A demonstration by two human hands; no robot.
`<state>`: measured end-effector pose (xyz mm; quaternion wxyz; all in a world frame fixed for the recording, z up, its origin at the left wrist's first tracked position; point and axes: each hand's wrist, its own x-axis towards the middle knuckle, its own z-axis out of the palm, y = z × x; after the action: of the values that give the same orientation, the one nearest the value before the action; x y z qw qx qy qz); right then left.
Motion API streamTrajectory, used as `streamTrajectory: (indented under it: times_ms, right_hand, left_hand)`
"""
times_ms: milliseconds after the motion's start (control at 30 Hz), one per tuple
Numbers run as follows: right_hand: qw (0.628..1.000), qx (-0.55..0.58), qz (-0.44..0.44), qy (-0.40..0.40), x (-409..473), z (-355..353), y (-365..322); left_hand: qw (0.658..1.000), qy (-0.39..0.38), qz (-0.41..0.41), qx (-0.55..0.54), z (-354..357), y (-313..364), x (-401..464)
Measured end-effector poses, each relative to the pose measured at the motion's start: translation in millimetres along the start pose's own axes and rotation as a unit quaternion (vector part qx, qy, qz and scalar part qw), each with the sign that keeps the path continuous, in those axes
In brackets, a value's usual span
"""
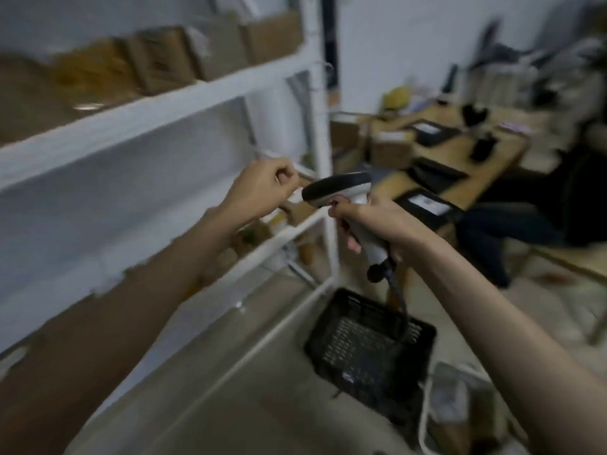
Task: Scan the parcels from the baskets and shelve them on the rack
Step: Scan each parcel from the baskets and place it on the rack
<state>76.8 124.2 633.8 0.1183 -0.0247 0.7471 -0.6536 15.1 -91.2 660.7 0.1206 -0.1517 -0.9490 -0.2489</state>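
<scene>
I see one scanner (341,198) gripped in the right hand (371,221); left hand (262,188) curled, contents unclear. One black basket (368,343) on the floor, about four blurred parcels (210,50) on the rack's (138,119) top shelf.

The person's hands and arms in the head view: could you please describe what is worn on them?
Both forearms are bare up to the frame edge: no sleeves, gloves, watch or bracelets show. The left hand shows no rings from this side. The right hand has dark red polish on the fingernails that show. The frame is motion-blurred, so finer marks cannot be made out.
</scene>
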Motion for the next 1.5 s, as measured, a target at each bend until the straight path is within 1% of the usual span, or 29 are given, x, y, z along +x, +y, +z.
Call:
streamTrajectory:
  times_ms: [67,133,233,333,467,633,733,800,933,1067,1200,1300,1400,1500]
  right_hand:
    - [0.996,-0.004,0.062,0.068,-19,-40,49]
    - [0.982,0.017,0.134,0.133,-47,-72,101]
    - [0.947,0.058,0.23,0.218,-100,-107,180]
    - [0.904,0.094,0.307,0.282,-155,-123,257]
    - [0.846,0.158,0.396,0.322,-216,-127,355]
    - [0.78,0.207,0.482,0.341,-263,-131,474]
    - [0.746,0.234,0.506,0.364,-276,-140,539]
    - [0.725,0.253,0.512,0.386,-281,-149,579]
    - [0.687,0.279,0.513,0.434,-284,-169,646]
    - [0.661,0.3,0.515,0.456,-286,-183,704]
    - [0.654,0.305,0.521,0.456,-290,-186,752]
    - [0.653,0.312,0.52,0.454,-291,-185,778]
    - [0.66,0.308,0.52,0.447,-290,-184,797]
    - [0.664,0.311,0.51,0.45,-287,-185,805]
  left_hand:
    - [0.996,-0.078,0.017,-0.031,62,17,10]
    - [0.985,-0.162,0.032,-0.048,123,34,10]
    - [0.955,-0.288,0.055,-0.051,213,60,-5]
    - [0.916,-0.392,0.062,-0.053,300,84,-37]
    - [0.869,-0.49,0.066,-0.028,411,112,-91]
    - [0.816,-0.575,0.06,0.0,549,136,-153]
    - [0.788,-0.612,0.063,0.011,627,145,-189]
    - [0.777,-0.627,0.059,0.016,673,149,-212]
    - [0.768,-0.64,0.022,0.014,757,155,-251]
    - [0.779,-0.627,-0.016,0.018,836,162,-280]
    - [0.788,-0.608,-0.097,0.012,911,168,-311]
    - [0.782,-0.605,-0.15,0.017,954,169,-333]
    - [0.788,-0.589,-0.174,0.032,984,167,-347]
    - [0.791,-0.581,-0.191,0.033,999,164,-354]
